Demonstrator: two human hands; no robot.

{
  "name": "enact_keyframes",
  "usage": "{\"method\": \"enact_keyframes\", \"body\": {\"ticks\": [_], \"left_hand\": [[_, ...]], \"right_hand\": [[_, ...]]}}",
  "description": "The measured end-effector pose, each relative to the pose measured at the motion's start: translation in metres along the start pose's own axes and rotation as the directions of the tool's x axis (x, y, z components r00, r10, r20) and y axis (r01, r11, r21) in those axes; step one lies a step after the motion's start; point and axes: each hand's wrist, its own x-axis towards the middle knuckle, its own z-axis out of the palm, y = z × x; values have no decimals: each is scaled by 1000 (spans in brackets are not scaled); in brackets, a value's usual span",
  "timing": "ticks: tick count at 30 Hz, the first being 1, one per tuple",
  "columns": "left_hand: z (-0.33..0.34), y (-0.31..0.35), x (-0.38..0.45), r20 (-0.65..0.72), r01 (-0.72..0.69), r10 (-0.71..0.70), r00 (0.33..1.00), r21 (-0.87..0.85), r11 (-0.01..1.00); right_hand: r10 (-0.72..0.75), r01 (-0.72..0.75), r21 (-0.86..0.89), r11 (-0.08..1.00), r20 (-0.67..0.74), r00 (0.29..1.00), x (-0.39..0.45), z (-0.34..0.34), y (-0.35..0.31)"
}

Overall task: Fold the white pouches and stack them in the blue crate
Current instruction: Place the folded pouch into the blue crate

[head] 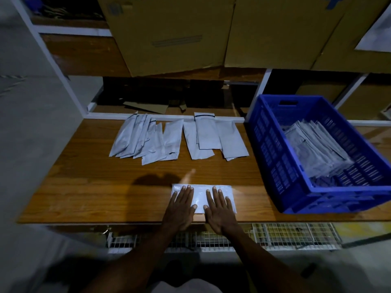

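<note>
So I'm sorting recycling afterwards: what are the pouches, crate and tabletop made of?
The white flat pouch under both hands looks like glossy plastic film: it glints. The blue slotted crate looks like moulded plastic. The brown wood-grain tabletop seems laminate or varnished wood.

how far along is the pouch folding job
Done: a stack of pouches already lies in the blue crate. In hand: left hand and right hand press one pouch flat. Left: two loose batches, and, wait on the table.
</note>
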Motion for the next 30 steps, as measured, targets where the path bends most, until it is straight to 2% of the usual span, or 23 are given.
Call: {"method": "enact_keyframes", "body": {"ticks": [15,23,28,30], "left_hand": [[-18,7,1,89,39,-37,995,-20,999],[-58,0,23,62,19,-12,998,-107,994],[-68,-2,37,129,79,-69,989,-75,994],[-69,-5,42,114,52,-53,992,6,999]], "right_hand": [[13,-10,-27,1000,99,995,5,-10,-4],[-13,13,-50,999,1,1000,19,-47,-4],[-31,38,-79,996,88,996,31,-61,1],[-17,22,-87,996,61,998,34,-64,1]]}}
